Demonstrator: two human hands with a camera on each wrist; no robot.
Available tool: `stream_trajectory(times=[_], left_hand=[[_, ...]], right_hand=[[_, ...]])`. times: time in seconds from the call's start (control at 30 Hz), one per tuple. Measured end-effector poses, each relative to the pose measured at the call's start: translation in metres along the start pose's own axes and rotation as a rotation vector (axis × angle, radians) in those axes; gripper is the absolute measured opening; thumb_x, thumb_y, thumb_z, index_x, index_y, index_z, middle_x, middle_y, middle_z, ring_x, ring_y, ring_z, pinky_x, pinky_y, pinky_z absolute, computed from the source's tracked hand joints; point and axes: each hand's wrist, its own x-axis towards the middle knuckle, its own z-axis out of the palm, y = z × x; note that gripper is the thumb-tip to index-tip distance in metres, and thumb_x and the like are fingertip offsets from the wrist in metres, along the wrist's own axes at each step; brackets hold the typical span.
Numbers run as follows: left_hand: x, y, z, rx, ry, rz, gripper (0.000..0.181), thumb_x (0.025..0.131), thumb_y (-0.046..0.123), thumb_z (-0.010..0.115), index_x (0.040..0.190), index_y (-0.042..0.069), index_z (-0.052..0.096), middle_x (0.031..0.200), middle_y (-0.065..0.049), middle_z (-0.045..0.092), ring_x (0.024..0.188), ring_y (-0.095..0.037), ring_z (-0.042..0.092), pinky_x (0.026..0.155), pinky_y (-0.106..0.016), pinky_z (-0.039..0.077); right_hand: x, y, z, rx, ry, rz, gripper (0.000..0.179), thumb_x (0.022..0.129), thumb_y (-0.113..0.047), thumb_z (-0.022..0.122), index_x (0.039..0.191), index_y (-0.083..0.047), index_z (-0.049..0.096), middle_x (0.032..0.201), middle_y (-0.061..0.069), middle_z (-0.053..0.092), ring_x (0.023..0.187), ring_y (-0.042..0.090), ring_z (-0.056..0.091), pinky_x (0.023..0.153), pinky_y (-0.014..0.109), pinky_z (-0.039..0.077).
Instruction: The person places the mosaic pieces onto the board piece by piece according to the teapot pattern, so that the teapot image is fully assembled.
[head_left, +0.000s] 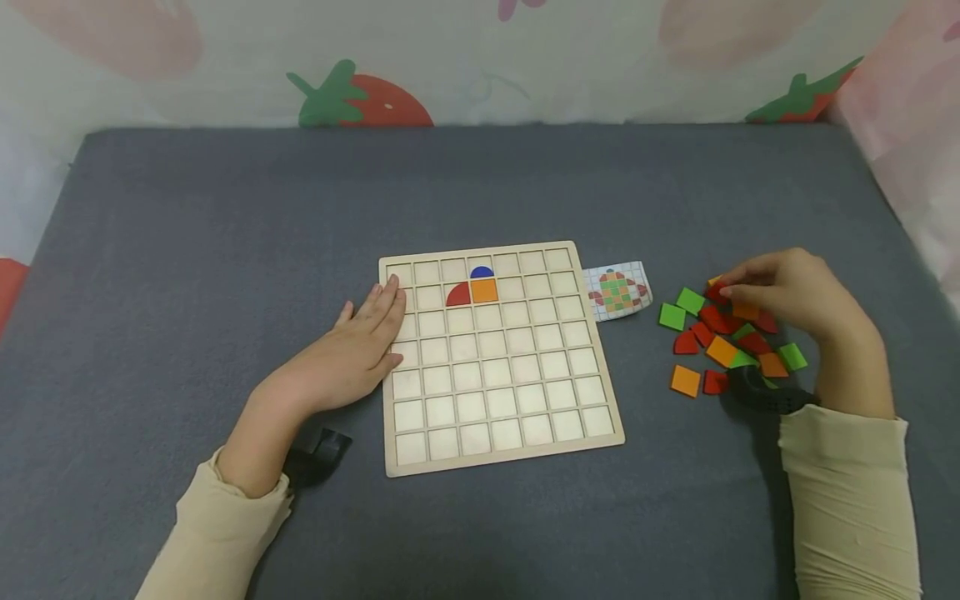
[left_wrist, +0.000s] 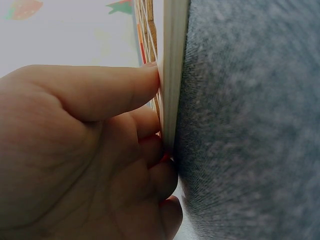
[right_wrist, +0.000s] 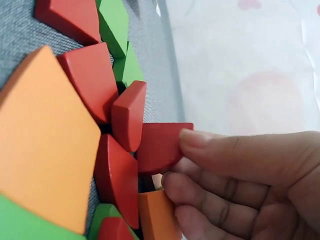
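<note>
My left hand [head_left: 341,358] rests on the left edge of a wooden grid board [head_left: 502,408], its fingers extended over the rim. In the board's upper cells lie a blue half-circle tile [head_left: 482,272], a red quarter-circle tile [head_left: 459,295] and an orange square tile [head_left: 484,290]. Over at the loose pile, my right hand [head_left: 810,300] pinches another red quarter-circle tile [right_wrist: 162,145] between thumb and fingers. Red, green and orange tiles surround it, among them an orange tile [right_wrist: 160,215] close below the fingertips in the right wrist view.
A small pattern card [head_left: 618,290], printed with a coloured mosaic, sticks out from the board's right side. The pile's nearer tiles include an orange square [head_left: 686,381] and a green square [head_left: 792,357]. Grey cloth [head_left: 225,225] covers the table; a strawberry-print curtain [head_left: 570,75] hangs behind.
</note>
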Motion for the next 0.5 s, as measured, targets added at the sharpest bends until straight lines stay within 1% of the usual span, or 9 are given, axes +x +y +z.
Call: stream_trajectory(times=[0.13, 0.3, 0.4, 0.5], left_hand=[[-0.0002, -0.0002, 0.0002, -0.002, 0.005, 0.006, 0.066, 0.101, 0.017, 0.042, 0.148, -0.007, 0.002, 0.155, -0.021, -0.008, 0.142, -0.036, -0.004, 0.11, -0.057, 0.004], [-0.0009, -0.0006, 0.0017, -0.002, -0.006, -0.006, 0.067, 0.1, 0.018, 0.042, 0.148, -0.006, 0.001, 0.155, -0.019, -0.009, 0.142, -0.034, -0.005, 0.11, -0.056, 0.003], [-0.0011, -0.0007, 0.0023, -0.007, -0.001, -0.002, 0.067, 0.1, 0.018, 0.042, 0.148, -0.006, 0.001, 0.155, -0.02, -0.009, 0.142, -0.035, -0.005, 0.11, -0.057, 0.004], [-0.0011, -0.001, 0.0019, -0.003, 0.005, 0.006, 0.067, 0.1, 0.018, 0.042, 0.148, -0.007, 0.002, 0.155, -0.021, -0.008, 0.142, -0.035, -0.004, 0.11, -0.057, 0.004]], right_hand=[[-0.0018, 0.001, -0.0008, 0.007, 0.048, -0.013, 0.036, 0.092, -0.028, 0.062, 0.11, 0.003, 0.068, 0.094, 0.016, 0.07, 0.077, 0.015, 0.057, 0.064, 0.031, 0.044], [-0.0043, -0.0001, -0.0015, 0.048, 0.076, -0.017, 0.039, 0.093, -0.032, 0.059, 0.111, 0.001, 0.067, 0.089, 0.009, 0.069, 0.072, 0.012, 0.055, 0.063, 0.027, 0.043], [-0.0052, -0.0016, -0.0007, 0.096, 0.1, -0.021, 0.039, 0.094, -0.032, 0.058, 0.112, 0.002, 0.065, 0.089, 0.006, 0.07, 0.072, 0.006, 0.058, 0.064, 0.02, 0.043], [-0.0057, -0.0034, 0.0005, 0.179, 0.138, -0.053, 0.037, 0.094, -0.028, 0.059, 0.112, 0.004, 0.065, 0.086, 0.0, 0.07, 0.073, 0.001, 0.06, 0.065, 0.015, 0.044]])
